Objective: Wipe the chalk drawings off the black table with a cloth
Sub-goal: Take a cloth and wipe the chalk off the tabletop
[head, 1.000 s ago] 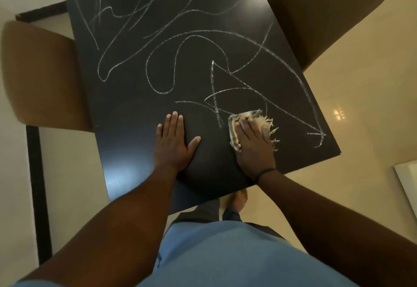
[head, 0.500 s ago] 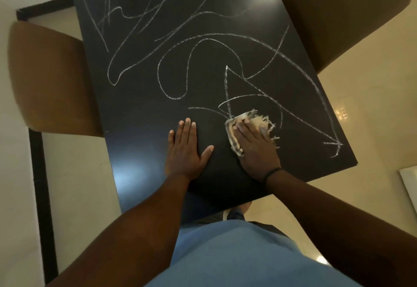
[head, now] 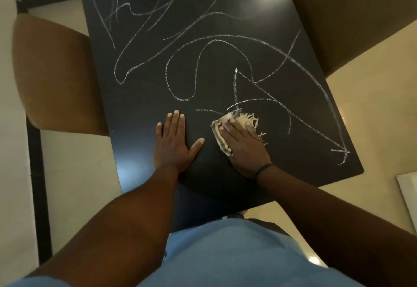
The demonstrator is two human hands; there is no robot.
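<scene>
A black table (head: 140,106) fills the middle of the view, covered with white chalk drawings (head: 203,45) of loops and a triangle. My right hand (head: 243,147) presses flat on a small cream cloth (head: 242,120) with a frayed edge, at the near end of the chalk lines. The cloth's fringe sticks out beyond my fingertips. My left hand (head: 173,142) rests flat on the bare table just left of the cloth, fingers straight and thumb spread.
A brown upholstered chair (head: 56,74) stands at the table's left side and another brown chair (head: 352,14) at the back right. A white object (head: 408,194) lies on the cream floor at the right edge. The table's near edge is against my body.
My right hand has slid the cloth a little forward over the chalk lines; part of the short line left of the triangle is gone. My left hand stays planted.
</scene>
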